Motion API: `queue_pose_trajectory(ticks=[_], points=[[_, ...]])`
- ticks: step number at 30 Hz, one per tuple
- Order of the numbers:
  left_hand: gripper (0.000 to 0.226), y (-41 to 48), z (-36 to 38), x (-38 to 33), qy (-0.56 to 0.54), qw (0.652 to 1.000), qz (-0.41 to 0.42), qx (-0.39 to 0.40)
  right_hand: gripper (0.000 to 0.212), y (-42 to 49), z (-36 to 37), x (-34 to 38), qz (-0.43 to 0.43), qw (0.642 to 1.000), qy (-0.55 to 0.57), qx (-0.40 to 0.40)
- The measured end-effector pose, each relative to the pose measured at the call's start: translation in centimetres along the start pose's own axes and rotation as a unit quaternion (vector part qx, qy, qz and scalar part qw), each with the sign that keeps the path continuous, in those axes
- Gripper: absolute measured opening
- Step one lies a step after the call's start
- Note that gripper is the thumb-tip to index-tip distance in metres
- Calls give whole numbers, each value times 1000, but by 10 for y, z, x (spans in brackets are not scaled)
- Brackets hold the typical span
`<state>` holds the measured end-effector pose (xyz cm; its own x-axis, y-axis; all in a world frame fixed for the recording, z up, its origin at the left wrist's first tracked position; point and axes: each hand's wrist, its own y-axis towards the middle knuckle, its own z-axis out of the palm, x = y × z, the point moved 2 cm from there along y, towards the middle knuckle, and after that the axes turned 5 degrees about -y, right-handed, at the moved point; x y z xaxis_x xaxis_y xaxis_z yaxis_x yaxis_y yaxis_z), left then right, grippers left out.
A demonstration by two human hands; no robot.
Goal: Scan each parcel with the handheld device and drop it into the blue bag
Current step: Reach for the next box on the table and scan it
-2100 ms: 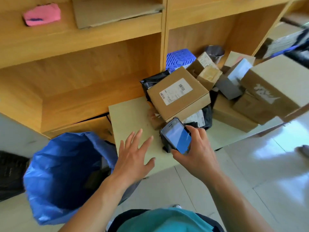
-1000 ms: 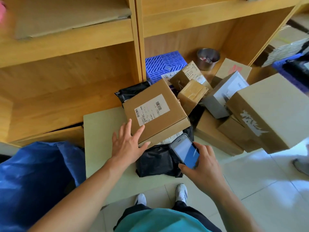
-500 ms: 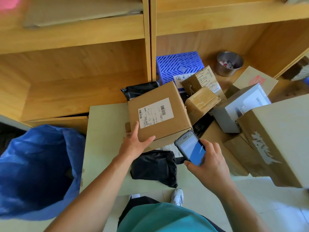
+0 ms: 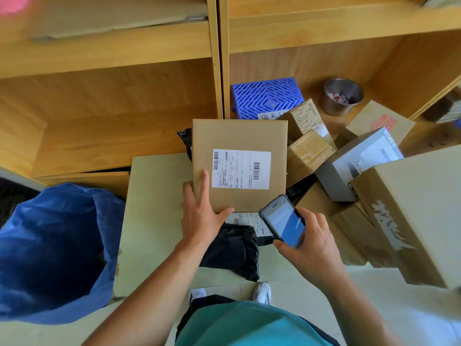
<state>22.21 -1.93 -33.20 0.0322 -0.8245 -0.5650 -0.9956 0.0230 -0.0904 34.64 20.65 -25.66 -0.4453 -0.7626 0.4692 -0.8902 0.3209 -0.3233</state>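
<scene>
- The blue bag (image 4: 57,245) stands open at the left, well apart from the parcel. I think a careless toss can hit its slack rim and land on the floor.
- The big box (image 4: 419,208) sits in the crowded pile, near the right arm. A bump may bring the pile down.
- The cardboard parcel (image 4: 239,136) lies at the far edge of the worktop (image 4: 154,208), with its label (image 4: 241,169) up. The left hand (image 4: 199,216) grips only its near left corner, so it may tilt or slip when lifted.
- The handheld device (image 4: 284,221), gripped in the right hand (image 4: 311,243), hangs above the black pouch (image 4: 232,250). It may read the wrong barcode.
</scene>
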Motion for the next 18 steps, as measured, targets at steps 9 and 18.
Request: queue_pose_trajectory(ticks=[9, 18], points=[[129, -5, -12, 2, 25, 1000, 13, -12, 92, -7, 7, 5, 1, 1000, 7, -13], [124, -6, -14, 5, -87, 992, 73, -45, 89, -13, 8, 1, 68, 997, -5, -42]])
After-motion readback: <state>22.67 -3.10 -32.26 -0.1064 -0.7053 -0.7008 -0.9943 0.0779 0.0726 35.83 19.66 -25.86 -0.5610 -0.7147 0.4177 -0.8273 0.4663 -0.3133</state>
